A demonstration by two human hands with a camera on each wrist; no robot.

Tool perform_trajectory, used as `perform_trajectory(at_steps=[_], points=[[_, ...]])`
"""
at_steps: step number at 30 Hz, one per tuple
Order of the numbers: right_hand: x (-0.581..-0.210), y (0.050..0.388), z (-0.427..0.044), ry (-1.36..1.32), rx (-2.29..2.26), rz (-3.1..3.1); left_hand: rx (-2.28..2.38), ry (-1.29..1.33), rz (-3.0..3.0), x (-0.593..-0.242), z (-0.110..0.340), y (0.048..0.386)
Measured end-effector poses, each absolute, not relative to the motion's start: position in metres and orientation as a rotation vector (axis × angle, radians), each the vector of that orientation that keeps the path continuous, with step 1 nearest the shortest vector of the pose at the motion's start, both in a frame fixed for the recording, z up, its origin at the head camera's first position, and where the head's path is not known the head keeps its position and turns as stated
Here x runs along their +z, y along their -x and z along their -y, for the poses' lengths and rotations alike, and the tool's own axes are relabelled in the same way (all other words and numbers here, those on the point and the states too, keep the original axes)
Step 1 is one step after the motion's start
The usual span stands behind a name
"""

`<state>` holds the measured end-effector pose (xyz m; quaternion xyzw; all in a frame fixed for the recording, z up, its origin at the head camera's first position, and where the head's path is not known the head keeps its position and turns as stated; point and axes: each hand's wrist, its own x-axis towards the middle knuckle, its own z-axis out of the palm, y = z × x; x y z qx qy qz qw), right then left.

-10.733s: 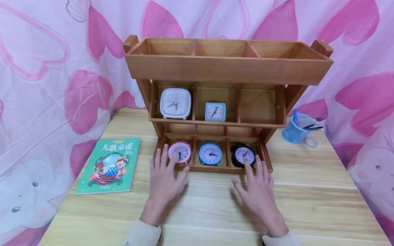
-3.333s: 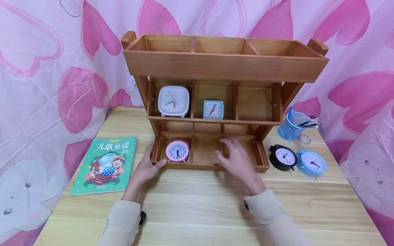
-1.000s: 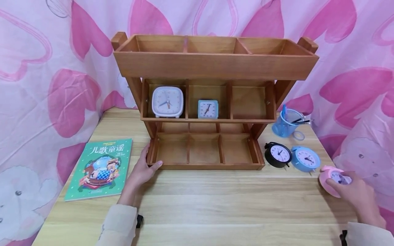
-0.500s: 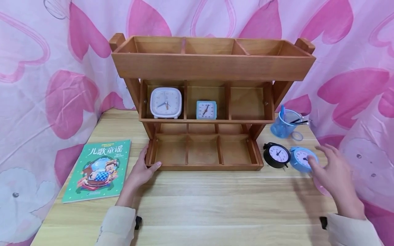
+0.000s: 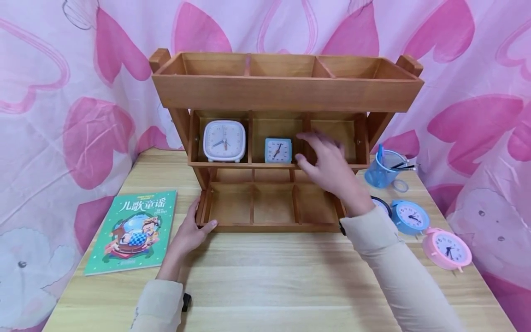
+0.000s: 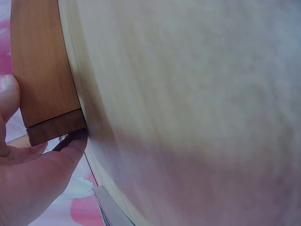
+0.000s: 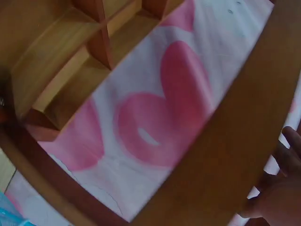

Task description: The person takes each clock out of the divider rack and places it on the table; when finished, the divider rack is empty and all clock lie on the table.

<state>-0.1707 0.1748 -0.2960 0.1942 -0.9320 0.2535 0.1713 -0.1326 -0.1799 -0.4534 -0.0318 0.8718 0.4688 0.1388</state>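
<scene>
My left hand (image 5: 188,233) grips the lower left corner of a three-tier wooden shelf (image 5: 286,94), thumb on its front board; the left wrist view shows thumb and fingers around the wood (image 6: 44,70). In front of the middle tier my right hand (image 5: 327,168) holds nothing, its fingers spread near a small teal square alarm clock (image 5: 278,151). A white alarm clock (image 5: 224,141) stands in the tier's left compartment. On the table at right are a blue alarm clock (image 5: 410,217), a pink one (image 5: 447,249) and a black one (image 5: 380,204), partly hidden by my right forearm.
A green children's book (image 5: 132,233) lies left of the shelf. At the back right stands a blue mesh pen cup (image 5: 381,171), with a tape ring (image 5: 400,185) beside it. A pink heart-patterned curtain (image 5: 344,27) hangs behind and around the table.
The black, blue and pink clocks have gone from the bottom tier to the table at right. My right hand has let go of the pink clock and swung left to the middle tier.
</scene>
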Motion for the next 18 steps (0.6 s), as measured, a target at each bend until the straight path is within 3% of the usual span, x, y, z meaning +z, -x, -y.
perform_trajectory(at_steps=[6,18], points=[[-0.302,0.196,-0.154,-0.505,0.662,2.801,1.363,0.087,-2.522,-0.454,0.180,0.133],[-0.303,0.199,-0.150,-0.476,0.750,2.785,1.397,0.093,-2.524,-0.455,0.180,0.132]])
